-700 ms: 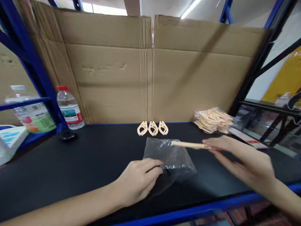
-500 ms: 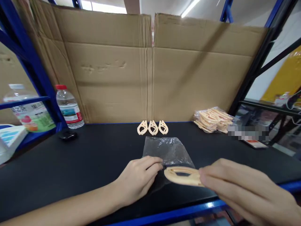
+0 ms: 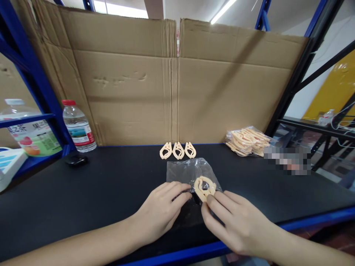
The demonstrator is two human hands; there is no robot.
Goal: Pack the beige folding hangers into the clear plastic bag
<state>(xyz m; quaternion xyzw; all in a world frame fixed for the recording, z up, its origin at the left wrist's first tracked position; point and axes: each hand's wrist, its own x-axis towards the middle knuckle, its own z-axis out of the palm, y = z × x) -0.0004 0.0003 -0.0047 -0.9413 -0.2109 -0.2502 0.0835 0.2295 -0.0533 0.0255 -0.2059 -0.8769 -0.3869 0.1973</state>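
Note:
My left hand (image 3: pixel 169 207) has its fingers closed on the near left edge of a clear plastic bag (image 3: pixel 180 170) lying flat on the black tabletop. Between the thumb and fingers of my right hand (image 3: pixel 233 218) is a cream folding hanger (image 3: pixel 197 187), folded into a loop. It overlaps the near right part of the bag; I cannot tell how much of it lies inside the film. Beyond the bag, three similar folded hangers stand in a row: a left one (image 3: pixel 165 150), a middle one (image 3: pixel 178 150) and a right one (image 3: pixel 190 150).
At the back right lies a bagged pile of cream hangers (image 3: pixel 246 140), beside a blurred-out patch. A red-capped water bottle (image 3: pixel 79 127) and a black object (image 3: pixel 76 159) are at the left. Cardboard panels (image 3: pixel 127 92) wall off the back; a blue edge (image 3: pixel 177 255) borders the front.
My right hand has carried the folding hanger left and away from me, over the bag, and tilted it more upright. My left hand stays at the bag's edge. The view has shifted slightly.

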